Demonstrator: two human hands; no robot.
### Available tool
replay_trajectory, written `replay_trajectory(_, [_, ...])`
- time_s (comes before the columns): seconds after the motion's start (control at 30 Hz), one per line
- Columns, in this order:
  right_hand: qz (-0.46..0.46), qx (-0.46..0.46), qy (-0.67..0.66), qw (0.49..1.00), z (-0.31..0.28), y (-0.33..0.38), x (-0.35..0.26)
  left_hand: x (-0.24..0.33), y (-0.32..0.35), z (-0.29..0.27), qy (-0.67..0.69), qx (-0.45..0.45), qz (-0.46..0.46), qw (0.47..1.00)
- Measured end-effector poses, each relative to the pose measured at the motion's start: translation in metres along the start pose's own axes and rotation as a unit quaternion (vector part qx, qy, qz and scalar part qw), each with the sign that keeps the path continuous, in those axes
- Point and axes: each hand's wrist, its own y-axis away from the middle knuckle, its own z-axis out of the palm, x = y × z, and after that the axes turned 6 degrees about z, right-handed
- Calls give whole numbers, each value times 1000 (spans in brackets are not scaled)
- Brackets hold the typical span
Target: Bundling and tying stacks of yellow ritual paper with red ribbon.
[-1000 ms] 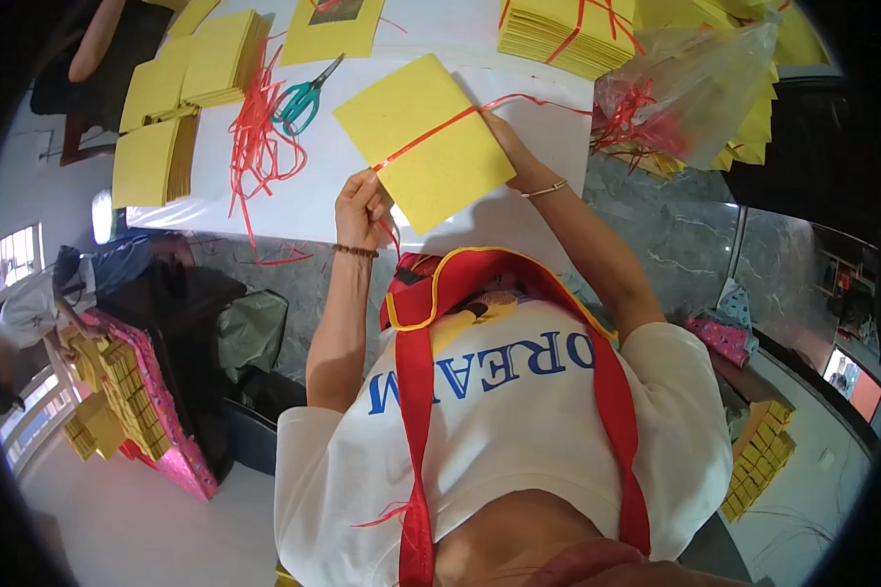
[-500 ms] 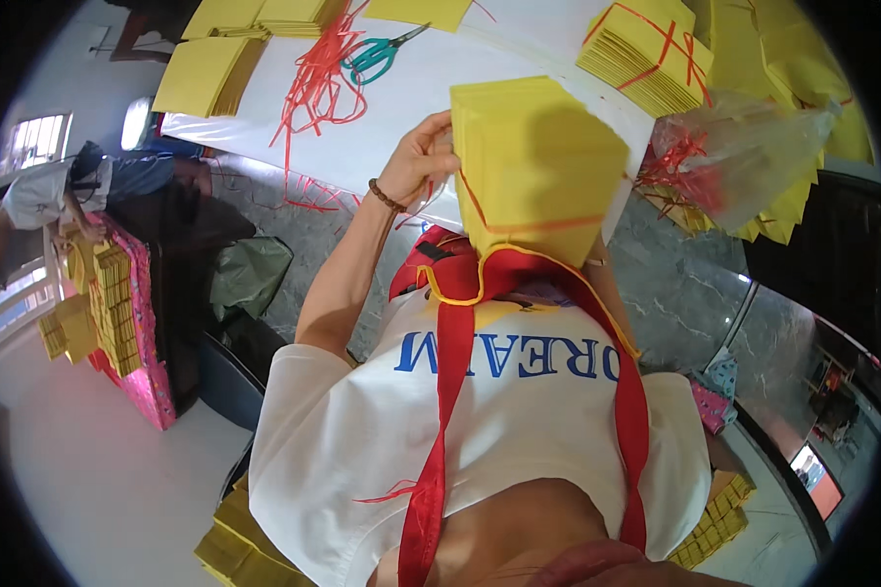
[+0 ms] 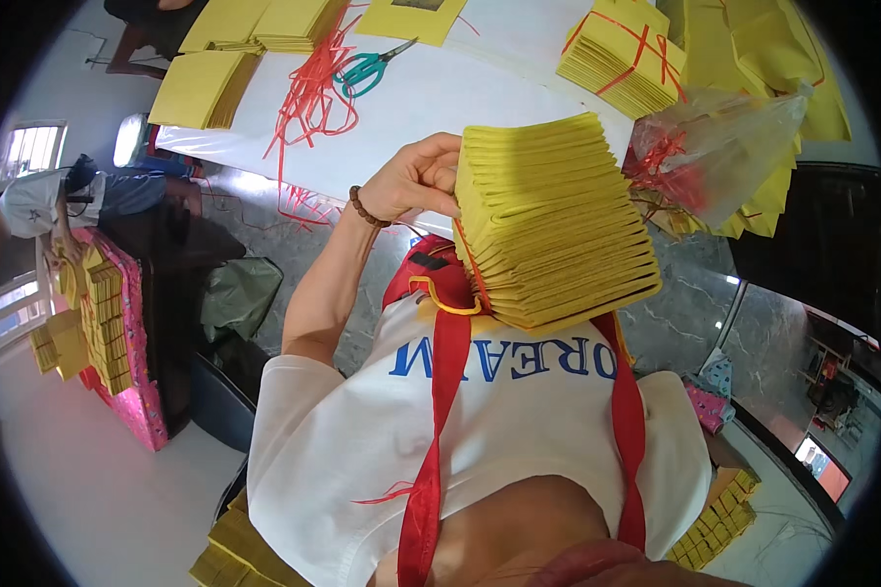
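A thick stack of folded yellow paper envelopes [image 3: 558, 215] is held up in front of my chest, its many folded edges facing me. My left hand [image 3: 419, 181] is closed at the stack's left side, thumb bent against the edge and fingertips partly hidden by the paper. A thin red strip [image 3: 472, 256] runs down that same side, just below the thumb. My right hand is out of sight behind the stack. Beyond the stack, a tangle of red plastic strips [image 3: 315, 103] and teal-handled scissors [image 3: 366, 70] lie on the white table [image 3: 421, 108].
Yellow stacks [image 3: 204, 90] sit at the table's far left, and a stack tied with red strip [image 3: 622, 61] at far right. A clear plastic bag [image 3: 729, 157] hangs by the right edge. Another person [image 3: 54, 205] handles yellow stacks at left, near a dark chair [image 3: 223, 401].
The stack has tipped, so its layered edges now show instead of its flat face, and it sits lower and closer to me. My left hand has dropped slightly and stays at its side.
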Motion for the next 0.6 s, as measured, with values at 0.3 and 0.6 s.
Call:
replay_trajectory(0.3, [64, 10, -50, 997, 15, 27, -14, 6, 4, 2, 50, -36, -25, 998])
replay_trajectory(0.6, [132, 22, -102, 986, 23, 46, -34, 3, -5, 2, 10, -6, -47, 999])
